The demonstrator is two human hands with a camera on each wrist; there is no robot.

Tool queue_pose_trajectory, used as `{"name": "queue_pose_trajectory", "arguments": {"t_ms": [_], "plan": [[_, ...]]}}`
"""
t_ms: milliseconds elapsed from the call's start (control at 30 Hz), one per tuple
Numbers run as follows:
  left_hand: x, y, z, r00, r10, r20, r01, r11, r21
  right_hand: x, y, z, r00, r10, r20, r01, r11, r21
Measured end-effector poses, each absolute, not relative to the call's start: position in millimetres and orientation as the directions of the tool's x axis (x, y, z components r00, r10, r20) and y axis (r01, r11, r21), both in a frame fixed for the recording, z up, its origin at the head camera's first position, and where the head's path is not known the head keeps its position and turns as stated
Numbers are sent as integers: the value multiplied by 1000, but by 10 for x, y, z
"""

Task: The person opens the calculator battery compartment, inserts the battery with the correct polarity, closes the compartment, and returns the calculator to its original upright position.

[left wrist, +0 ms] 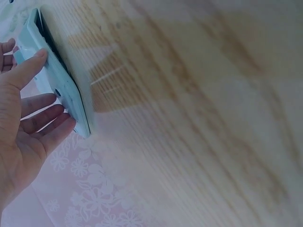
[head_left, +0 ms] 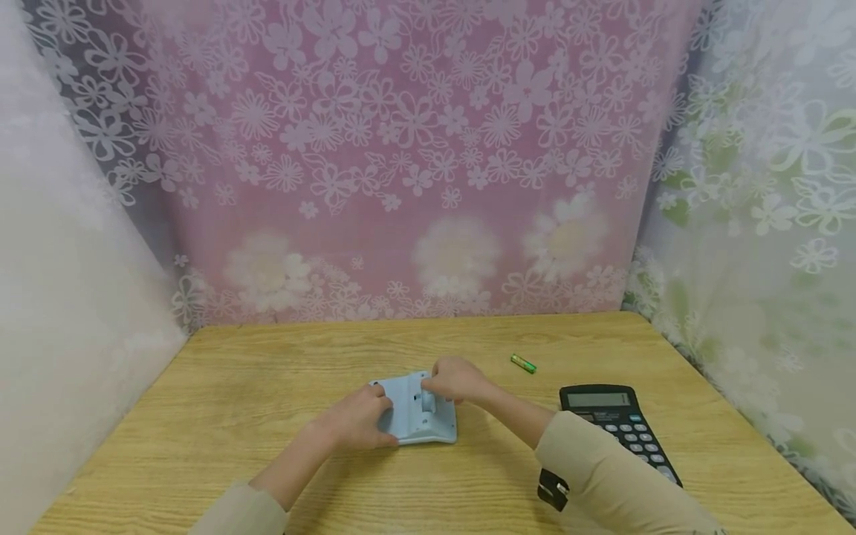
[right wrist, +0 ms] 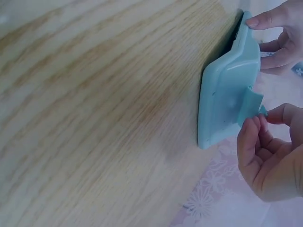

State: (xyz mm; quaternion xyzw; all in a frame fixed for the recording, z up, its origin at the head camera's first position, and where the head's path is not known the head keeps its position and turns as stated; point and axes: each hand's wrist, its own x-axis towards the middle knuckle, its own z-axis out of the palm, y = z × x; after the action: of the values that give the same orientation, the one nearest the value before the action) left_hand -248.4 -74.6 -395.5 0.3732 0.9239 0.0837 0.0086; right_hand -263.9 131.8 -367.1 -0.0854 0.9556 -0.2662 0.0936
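A light blue calculator lies face down on the wooden table, its raised back and battery compartment upward. My left hand grips its left end, thumb on the near edge and fingers toward the far edge. From the other side my right hand pinches a small light blue battery cover between thumb and fingertips, right at the compartment on the back. In the left wrist view, the left thumb presses on the calculator's rim.
A green battery lies on the table beyond my right hand. At the right stands a large black calculator, partly covered by my right sleeve. Floral curtains hang behind the table and on both sides.
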Motion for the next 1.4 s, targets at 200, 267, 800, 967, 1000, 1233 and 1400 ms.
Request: {"name": "queue_pose_trajectory", "arguments": {"t_ms": [200,267,800,967,1000,1233,1400], "plan": [[-2500,-743,-3961,-722,690,52,689,709,152,-2659,1443,-3630,-975,-182,-131,-53,755,-654],[-2499,-743,-3953,-722,690,45,688,709,157,-2678,1533,-3576,-977,-167,-133,-31,727,-685],[-2554,-781,-3954,-700,714,14,711,695,109,-2738,2359,-3482,-969,-233,-76,-168,856,-489],[-2551,-793,-3974,-699,715,21,712,693,110,-2679,2338,-3578,-951,-304,-54,-288,936,-202],[-2547,-793,-3974,-700,714,25,711,694,112,-2667,2322,-3605,-948,-314,-49,-304,942,-141],[-2516,-780,-3965,-702,712,29,710,695,119,-2645,2200,-3818,-940,-341,-14,-333,910,245],[-2508,-776,-3968,-703,711,14,707,697,116,-2624,2161,-3915,-933,-358,33,-330,890,315]]}}
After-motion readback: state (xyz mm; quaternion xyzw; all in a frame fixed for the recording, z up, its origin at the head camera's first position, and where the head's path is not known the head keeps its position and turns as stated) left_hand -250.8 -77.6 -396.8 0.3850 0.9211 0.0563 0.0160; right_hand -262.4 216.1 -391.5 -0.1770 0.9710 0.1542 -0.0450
